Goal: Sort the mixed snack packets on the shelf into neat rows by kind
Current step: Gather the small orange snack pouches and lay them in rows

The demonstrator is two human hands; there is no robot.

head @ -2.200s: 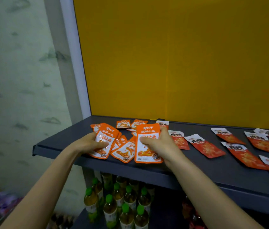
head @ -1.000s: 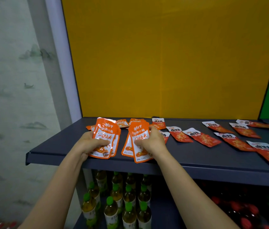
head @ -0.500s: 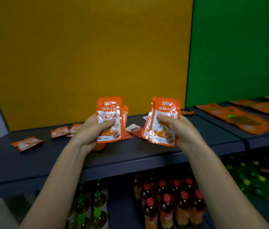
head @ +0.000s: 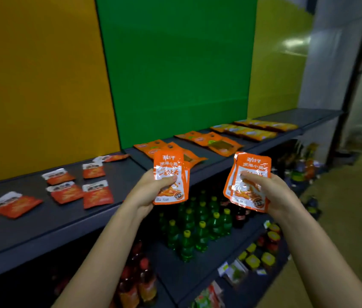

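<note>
My left hand (head: 149,192) grips a small stack of orange snack packets (head: 169,172) upright, thumb across the front. A second stack of the same orange packets (head: 251,167) is gripped by my right hand (head: 271,194). Both stacks hang in the air in front of the dark shelf (head: 49,221), near the join of the yellow and green back panels. Several red packets with white tops (head: 96,193) lie spread on the shelf to the left. Larger orange packets (head: 218,143) lie on the shelf behind my hands.
Yellow-orange packets (head: 255,130) lie in rows farther right on the shelf. Below stand green bottles (head: 198,230), red bottles (head: 135,276) and small jars (head: 264,252). A grey wall and a doorway are at the far right, with floor beneath.
Both hands lifted their orange packet stacks off the shelf's left end and carried them to the right. The view has swung right, past the yellow panel to the green one.
</note>
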